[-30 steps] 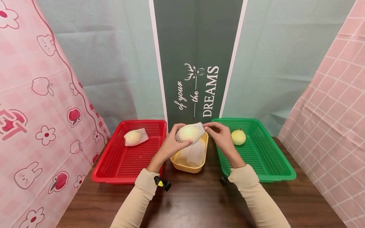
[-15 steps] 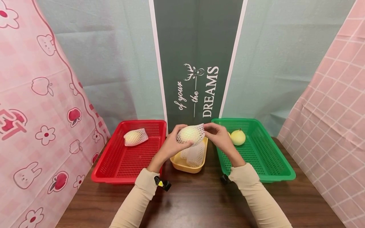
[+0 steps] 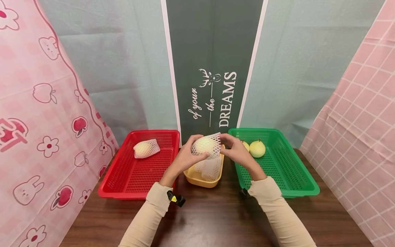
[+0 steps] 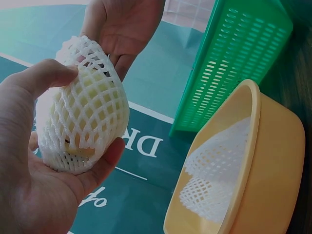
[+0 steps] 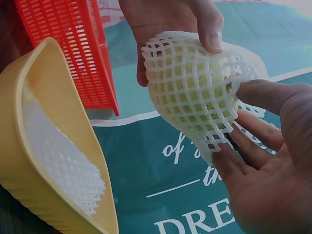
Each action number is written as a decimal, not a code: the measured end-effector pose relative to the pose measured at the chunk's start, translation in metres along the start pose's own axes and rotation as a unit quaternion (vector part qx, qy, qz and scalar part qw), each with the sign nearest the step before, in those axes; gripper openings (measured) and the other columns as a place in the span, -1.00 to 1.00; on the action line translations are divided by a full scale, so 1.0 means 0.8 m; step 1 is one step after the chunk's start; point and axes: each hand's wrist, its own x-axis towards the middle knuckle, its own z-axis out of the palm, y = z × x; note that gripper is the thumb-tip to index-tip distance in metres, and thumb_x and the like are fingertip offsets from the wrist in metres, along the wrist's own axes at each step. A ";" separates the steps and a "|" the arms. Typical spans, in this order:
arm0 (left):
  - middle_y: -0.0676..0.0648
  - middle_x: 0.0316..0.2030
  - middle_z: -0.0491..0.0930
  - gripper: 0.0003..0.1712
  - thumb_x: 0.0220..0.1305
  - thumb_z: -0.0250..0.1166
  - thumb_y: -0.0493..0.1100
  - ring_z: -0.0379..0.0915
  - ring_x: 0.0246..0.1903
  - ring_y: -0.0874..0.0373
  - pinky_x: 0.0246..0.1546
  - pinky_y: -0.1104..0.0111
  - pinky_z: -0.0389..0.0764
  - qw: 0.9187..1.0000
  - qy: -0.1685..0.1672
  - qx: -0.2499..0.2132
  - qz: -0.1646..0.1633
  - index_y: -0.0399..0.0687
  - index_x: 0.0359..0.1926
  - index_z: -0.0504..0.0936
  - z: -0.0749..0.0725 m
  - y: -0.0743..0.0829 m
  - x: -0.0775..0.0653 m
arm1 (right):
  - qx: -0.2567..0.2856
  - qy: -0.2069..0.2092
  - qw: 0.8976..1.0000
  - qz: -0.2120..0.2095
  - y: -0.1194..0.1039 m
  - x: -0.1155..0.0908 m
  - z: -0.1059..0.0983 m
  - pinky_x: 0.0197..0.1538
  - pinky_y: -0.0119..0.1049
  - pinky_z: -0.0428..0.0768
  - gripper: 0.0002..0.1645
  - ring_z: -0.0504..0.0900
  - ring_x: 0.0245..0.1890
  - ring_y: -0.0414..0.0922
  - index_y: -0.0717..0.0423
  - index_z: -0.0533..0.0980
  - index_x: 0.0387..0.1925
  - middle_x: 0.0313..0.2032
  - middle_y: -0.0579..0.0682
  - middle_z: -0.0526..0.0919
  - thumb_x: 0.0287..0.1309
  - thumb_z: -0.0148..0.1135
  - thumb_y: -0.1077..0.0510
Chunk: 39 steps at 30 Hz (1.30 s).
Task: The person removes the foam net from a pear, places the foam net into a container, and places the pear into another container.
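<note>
My left hand (image 3: 189,154) grips a pale yellow pear (image 4: 95,97) wrapped in a white foam net (image 3: 207,145), its thumb across the near side and its fingers behind. At the net's loose right end, my right hand (image 3: 237,148) holds the mesh edge between thumb and fingers. In the right wrist view, the thumb (image 5: 258,93) presses on the mesh while the fingertips lie at its rim, close to the dark stem (image 5: 233,141). Below both hands, a yellow basin (image 3: 200,181) contains white foam nets (image 3: 212,168).
On the left, a red basket (image 3: 106,187) holds one netted pear (image 3: 145,149). To the right, a green basket (image 3: 310,185) holds a bare pear (image 3: 257,149) and another pear (image 3: 246,145) partly hidden by my right hand. All stand on a dark wooden table (image 3: 210,219).
My right fingers have shifted around the net's loose end, which now spreads wider. A second pear in the green basket has come into view beside that hand. The left hand keeps its grip.
</note>
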 end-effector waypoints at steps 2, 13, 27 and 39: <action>-0.07 0.32 0.55 -0.14 0.23 0.57 0.06 0.58 0.16 -0.05 0.19 -0.03 0.68 1.000 -0.002 -0.001 0.002 0.25 0.48 0.37 0.000 0.000 0.000 | 0.002 -0.002 1.000 0.000 -0.001 0.000 0.001 0.35 0.19 0.56 -0.45 0.61 0.30 0.28 0.34 0.47 0.34 0.26 0.35 0.62 0.35 0.28 0.42; -0.06 0.29 0.56 -0.16 0.23 0.58 0.06 0.56 0.15 -0.03 0.20 -0.02 0.67 1.000 -0.006 -0.007 0.011 0.26 0.46 0.39 0.000 0.002 0.001 | -0.002 -0.002 1.000 0.021 0.001 0.002 -0.002 0.44 0.21 0.49 -0.55 0.57 0.37 0.23 0.29 0.50 0.33 0.28 0.32 0.63 0.50 0.24 0.26; -0.10 0.33 0.54 -0.16 0.27 0.54 -0.03 0.56 0.20 -0.03 0.24 0.02 0.66 0.999 -0.012 -0.004 0.030 0.11 0.50 0.37 0.003 -0.002 0.002 | -0.017 -0.100 0.994 0.027 -0.002 -0.001 -0.004 0.33 0.25 0.57 -0.18 0.48 0.39 0.39 0.38 0.20 0.54 0.37 0.41 0.46 0.33 0.27 0.31; -0.03 0.32 0.55 -0.17 0.23 0.56 0.05 0.56 0.19 -0.01 0.20 -0.01 0.69 1.000 -0.014 -0.012 0.019 0.26 0.46 0.39 0.004 -0.002 0.003 | -0.002 -0.106 0.994 0.019 0.001 0.000 -0.005 0.16 -0.07 0.69 -0.17 0.56 0.33 0.34 0.31 0.20 0.55 0.30 0.35 0.50 0.30 0.24 0.38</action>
